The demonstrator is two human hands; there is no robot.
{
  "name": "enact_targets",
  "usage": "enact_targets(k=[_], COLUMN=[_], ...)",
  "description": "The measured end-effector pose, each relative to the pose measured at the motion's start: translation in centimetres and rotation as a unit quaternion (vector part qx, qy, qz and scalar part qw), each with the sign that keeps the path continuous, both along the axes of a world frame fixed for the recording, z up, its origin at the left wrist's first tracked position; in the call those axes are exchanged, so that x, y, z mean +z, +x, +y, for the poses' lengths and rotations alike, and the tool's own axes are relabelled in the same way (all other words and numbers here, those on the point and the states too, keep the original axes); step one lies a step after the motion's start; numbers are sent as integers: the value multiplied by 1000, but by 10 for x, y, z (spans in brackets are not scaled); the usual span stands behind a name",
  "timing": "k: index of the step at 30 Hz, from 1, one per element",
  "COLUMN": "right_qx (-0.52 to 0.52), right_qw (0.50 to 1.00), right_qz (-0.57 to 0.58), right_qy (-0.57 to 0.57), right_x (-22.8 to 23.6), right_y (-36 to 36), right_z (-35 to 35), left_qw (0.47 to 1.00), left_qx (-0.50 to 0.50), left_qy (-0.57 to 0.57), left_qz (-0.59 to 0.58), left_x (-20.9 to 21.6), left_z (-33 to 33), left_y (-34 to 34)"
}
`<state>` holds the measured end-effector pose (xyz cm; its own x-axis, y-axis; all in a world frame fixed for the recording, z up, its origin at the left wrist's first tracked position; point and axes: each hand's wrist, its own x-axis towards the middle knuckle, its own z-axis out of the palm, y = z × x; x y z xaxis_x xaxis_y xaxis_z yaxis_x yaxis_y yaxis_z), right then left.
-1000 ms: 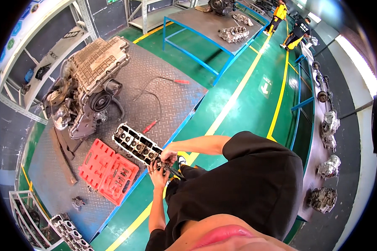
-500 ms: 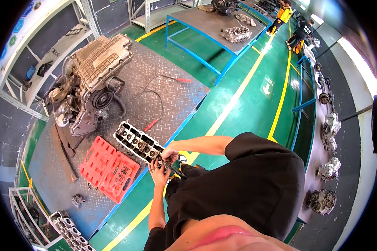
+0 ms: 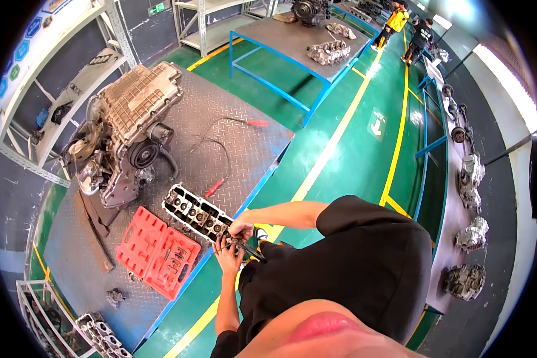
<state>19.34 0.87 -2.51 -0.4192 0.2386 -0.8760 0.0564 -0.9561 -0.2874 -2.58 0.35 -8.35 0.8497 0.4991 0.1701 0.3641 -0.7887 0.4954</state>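
A long cylinder head [image 3: 196,213] lies at the edge of a grey checker-plate platform [image 3: 244,149]. Both of my hands work at its near end. My right hand [image 3: 242,228] reaches in from my shoulder and rests on the head's end. My left hand [image 3: 228,258] comes up from below and grips a dark hand tool [image 3: 249,249], whose handles point toward my body. The right hand's fingers seem closed around the same tool's tip, though this is small in view.
A large engine block [image 3: 125,134] stands on the platform, with an open red tool case [image 3: 157,253], red-handled tools [image 3: 213,188] and cables. A blue-framed table [image 3: 304,42] carries engine parts behind it. More parts line the right-hand bench [image 3: 468,179]. Two people [image 3: 409,30] stand far off.
My hands stay at the end of the cylinder head with only small finger movement. The view has shifted slightly.
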Motion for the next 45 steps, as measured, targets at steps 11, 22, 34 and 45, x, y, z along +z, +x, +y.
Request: enact_targets(k=[11,22,34,45], right_qx=[-10,-39,12,145], right_qw=[999,999,998,989], right_qz=[38,10,-36,9], right_qy=[3,-32,-47,-39], right_x=[-13,-14,-8,-29], right_y=[1,1,-3,4], right_z=[-3,-7,-4,12], left_qw=[999,999,998,999], left_qx=[8,12,17,8], left_qy=[24,37,32,22], left_qz=[-28,-35,-41,-26], left_x=[-6,-12,-10,-11], left_z=[-2,-3,-5,-3], left_y=[3,1,2,-1])
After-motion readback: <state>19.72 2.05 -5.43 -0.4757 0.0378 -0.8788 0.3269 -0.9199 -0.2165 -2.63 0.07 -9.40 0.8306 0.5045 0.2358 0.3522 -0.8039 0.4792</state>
